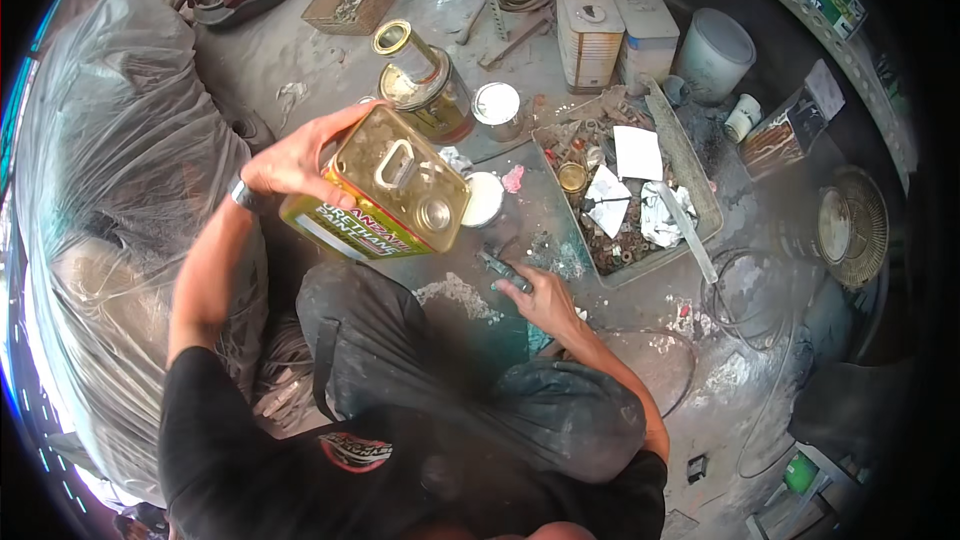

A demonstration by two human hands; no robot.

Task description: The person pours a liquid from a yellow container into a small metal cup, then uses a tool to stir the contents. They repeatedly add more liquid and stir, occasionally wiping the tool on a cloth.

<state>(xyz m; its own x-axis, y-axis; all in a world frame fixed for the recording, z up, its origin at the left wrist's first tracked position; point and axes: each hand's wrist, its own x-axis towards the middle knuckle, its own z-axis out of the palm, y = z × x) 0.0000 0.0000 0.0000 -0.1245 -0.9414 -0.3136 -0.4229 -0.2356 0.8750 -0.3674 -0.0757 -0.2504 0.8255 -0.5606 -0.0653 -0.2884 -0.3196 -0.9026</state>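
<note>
My left hand (300, 160) is closed on a rectangular paint tin (350, 162) with a printed label, a top handle and a round cap. It grips the tin by its left side, and the tin is tilted, its top facing me. Just right of it stands a small round container with a white top (484, 198), partly hidden behind the tin. My right hand (540, 300) is low over the floor, its fingers wrapped around a short dark grey hand tool (505, 272). What kind of tool it is I cannot make out.
Beyond the tin are stacked round cans (430, 90) and a white-lidded can (496, 105). A metal tray (712, 215) of scraps, papers and a flat strip lies to the right. Plastic jerrycans (590, 30) and a bucket (718, 45) stand behind. Plastic sheeting (120, 120) covers something at left.
</note>
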